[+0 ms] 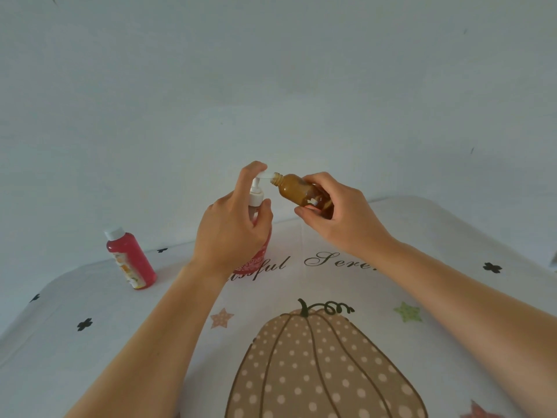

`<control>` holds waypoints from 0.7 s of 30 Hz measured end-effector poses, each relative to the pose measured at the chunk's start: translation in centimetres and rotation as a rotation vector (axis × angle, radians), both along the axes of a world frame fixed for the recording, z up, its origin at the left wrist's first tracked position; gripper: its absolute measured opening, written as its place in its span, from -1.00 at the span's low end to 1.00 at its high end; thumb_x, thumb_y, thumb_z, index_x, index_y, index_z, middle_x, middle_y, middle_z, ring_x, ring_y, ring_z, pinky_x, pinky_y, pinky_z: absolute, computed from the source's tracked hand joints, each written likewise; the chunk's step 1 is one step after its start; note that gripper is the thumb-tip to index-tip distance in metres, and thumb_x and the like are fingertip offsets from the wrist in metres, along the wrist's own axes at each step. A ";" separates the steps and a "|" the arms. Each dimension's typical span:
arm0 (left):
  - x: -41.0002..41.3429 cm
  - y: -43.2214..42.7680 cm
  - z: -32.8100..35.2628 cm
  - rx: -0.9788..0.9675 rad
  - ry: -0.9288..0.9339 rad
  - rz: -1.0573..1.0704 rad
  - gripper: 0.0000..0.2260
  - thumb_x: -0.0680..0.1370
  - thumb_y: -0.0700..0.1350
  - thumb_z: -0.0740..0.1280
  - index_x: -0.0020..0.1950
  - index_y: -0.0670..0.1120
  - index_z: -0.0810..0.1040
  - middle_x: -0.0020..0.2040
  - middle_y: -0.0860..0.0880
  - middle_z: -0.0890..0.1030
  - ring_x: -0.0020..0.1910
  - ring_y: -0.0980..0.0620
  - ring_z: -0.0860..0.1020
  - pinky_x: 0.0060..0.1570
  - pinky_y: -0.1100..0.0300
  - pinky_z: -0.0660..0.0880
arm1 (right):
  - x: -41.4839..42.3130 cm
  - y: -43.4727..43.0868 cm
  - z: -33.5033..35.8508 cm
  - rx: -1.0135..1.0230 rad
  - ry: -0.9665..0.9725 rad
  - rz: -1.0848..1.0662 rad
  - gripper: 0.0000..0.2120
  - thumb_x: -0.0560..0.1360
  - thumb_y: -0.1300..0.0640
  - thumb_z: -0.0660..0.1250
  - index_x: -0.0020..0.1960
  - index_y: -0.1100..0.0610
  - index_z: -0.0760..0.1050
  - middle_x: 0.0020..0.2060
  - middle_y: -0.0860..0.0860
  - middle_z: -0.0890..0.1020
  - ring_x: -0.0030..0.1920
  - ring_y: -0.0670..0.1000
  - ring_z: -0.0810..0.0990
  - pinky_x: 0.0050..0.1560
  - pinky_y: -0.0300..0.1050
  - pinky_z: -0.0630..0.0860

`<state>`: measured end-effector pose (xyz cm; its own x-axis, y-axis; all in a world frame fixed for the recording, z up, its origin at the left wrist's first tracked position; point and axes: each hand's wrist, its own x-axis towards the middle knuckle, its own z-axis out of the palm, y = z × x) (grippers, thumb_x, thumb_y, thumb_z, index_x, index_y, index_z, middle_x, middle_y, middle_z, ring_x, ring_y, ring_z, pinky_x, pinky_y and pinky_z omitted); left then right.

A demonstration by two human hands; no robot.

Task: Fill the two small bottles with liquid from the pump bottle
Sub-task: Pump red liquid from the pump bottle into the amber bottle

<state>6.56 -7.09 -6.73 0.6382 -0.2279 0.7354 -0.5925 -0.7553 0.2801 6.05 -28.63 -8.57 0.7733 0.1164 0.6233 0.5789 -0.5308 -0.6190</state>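
Gripping the pump bottle [257, 197], standing far on the tabletop [90, 292], with the left hand [232, 226], forefinger on its top. Pinching the amber bottle [297, 188] in the right hand [339, 217], holding it tilted, open mouth right at the nozzle [266, 175]. Leaving the capped red bottle [131, 260] standing well to the left, untouched.

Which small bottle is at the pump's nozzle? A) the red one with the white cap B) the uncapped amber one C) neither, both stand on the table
B: the right hand holds the amber bottle tilted, open neck at the nozzle of the pump bottle; the red bottle stands capped.
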 end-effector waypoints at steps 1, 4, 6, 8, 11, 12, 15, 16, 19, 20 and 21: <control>-0.1 0.0 0.0 -0.001 0.005 0.002 -0.56 0.66 -0.09 0.33 0.52 0.10 0.33 -0.43 0.09 0.44 -0.45 0.06 0.49 -0.41 0.20 0.34 | 0.0 0.0 0.0 -0.002 0.004 -0.005 -0.64 0.59 0.05 0.50 0.34 0.00 0.51 -0.02 -0.13 0.63 -0.08 -0.21 0.63 -0.07 -0.42 0.47; -0.2 0.0 0.1 -0.011 0.009 -0.001 -0.57 0.66 -0.10 0.33 0.50 0.10 0.33 -0.43 0.06 0.46 -0.45 0.03 0.51 -0.40 0.18 0.39 | -0.1 0.1 0.0 -0.011 -0.002 -0.011 -0.64 0.59 0.04 0.50 0.34 0.00 0.51 -0.03 -0.14 0.63 -0.09 -0.21 0.62 -0.08 -0.43 0.46; -0.2 0.0 0.1 -0.016 0.001 0.003 -0.60 0.66 -0.11 0.33 0.47 0.08 0.35 -0.43 0.04 0.47 -0.45 0.01 0.51 -0.41 0.19 0.38 | -0.1 0.0 0.0 -0.015 -0.003 -0.012 -0.64 0.59 0.04 0.51 0.33 0.00 0.51 -0.03 -0.13 0.63 -0.10 -0.19 0.62 -0.09 -0.45 0.45; -0.1 0.0 0.1 -0.014 -0.014 0.013 -0.65 0.65 -0.12 0.33 0.41 0.06 0.36 -0.43 0.05 0.49 -0.44 0.00 0.52 -0.41 0.19 0.38 | 0.0 0.0 -0.1 -0.034 -0.005 -0.004 -0.64 0.59 0.05 0.51 0.33 -0.01 0.51 -0.01 -0.12 0.64 -0.10 -0.19 0.63 -0.09 -0.47 0.45; 0.1 0.0 0.0 -0.006 -0.028 0.026 -0.67 0.64 -0.14 0.33 0.37 0.03 0.36 -0.42 0.04 0.50 -0.44 0.00 0.53 -0.41 0.20 0.37 | 0.0 0.1 -0.2 -0.051 -0.002 0.012 -0.63 0.59 0.05 0.51 0.34 -0.02 0.50 0.00 -0.14 0.62 -0.12 -0.20 0.63 -0.07 -0.45 0.47; 0.1 -0.1 0.0 -0.005 -0.027 0.027 -0.66 0.63 -0.14 0.33 0.39 0.03 0.36 -0.42 0.04 0.50 -0.44 0.00 0.52 -0.42 0.20 0.37 | 0.0 0.1 -0.2 -0.044 -0.001 0.009 -0.64 0.59 0.05 0.50 0.34 -0.02 0.50 -0.02 -0.15 0.61 -0.14 -0.20 0.62 -0.08 -0.43 0.47; -0.1 -0.1 -0.1 -0.008 -0.025 0.014 -0.58 0.64 -0.13 0.33 0.47 0.05 0.34 -0.42 0.02 0.50 -0.44 0.03 0.52 -0.43 0.21 0.36 | 0.0 0.2 -0.1 -0.024 -0.003 0.000 -0.63 0.60 0.03 0.50 0.35 -0.01 0.50 -0.04 -0.17 0.61 -0.13 -0.18 0.62 -0.10 -0.44 0.45; -0.2 0.0 -0.1 -0.009 -0.023 0.005 -0.56 0.64 -0.13 0.33 0.50 0.06 0.33 -0.42 0.01 0.50 -0.44 0.02 0.52 -0.43 0.21 0.38 | 0.0 0.1 -0.1 -0.022 -0.004 -0.002 -0.63 0.60 0.03 0.49 0.35 0.00 0.49 -0.04 -0.17 0.61 -0.12 -0.19 0.62 -0.10 -0.45 0.44; 0.0 0.1 -0.1 -0.013 -0.010 -0.007 -0.50 0.64 -0.13 0.33 0.55 0.09 0.30 -0.42 0.02 0.50 -0.44 0.02 0.52 -0.42 0.18 0.43 | 0.0 0.1 -0.2 -0.021 -0.007 0.001 -0.63 0.60 0.03 0.49 0.35 0.00 0.49 -0.03 -0.18 0.61 -0.11 -0.21 0.63 -0.08 -0.46 0.45; 0.0 0.1 -0.1 -0.014 -0.006 -0.006 -0.49 0.64 -0.12 0.33 0.56 0.10 0.30 -0.42 0.03 0.49 -0.44 0.03 0.52 -0.42 0.18 0.43 | 0.1 0.1 -0.2 -0.022 -0.007 0.000 -0.63 0.60 0.03 0.49 0.35 0.00 0.49 -0.03 -0.18 0.61 -0.10 -0.21 0.63 -0.08 -0.46 0.45; 0.0 0.1 -0.1 -0.015 -0.005 -0.005 -0.48 0.64 -0.12 0.33 0.57 0.12 0.29 -0.42 0.04 0.48 -0.44 0.04 0.52 -0.42 0.17 0.42 | 0.1 0.1 -0.2 -0.022 -0.007 -0.001 -0.63 0.60 0.03 0.49 0.36 0.00 0.49 -0.02 -0.17 0.62 -0.10 -0.20 0.63 -0.08 -0.45 0.45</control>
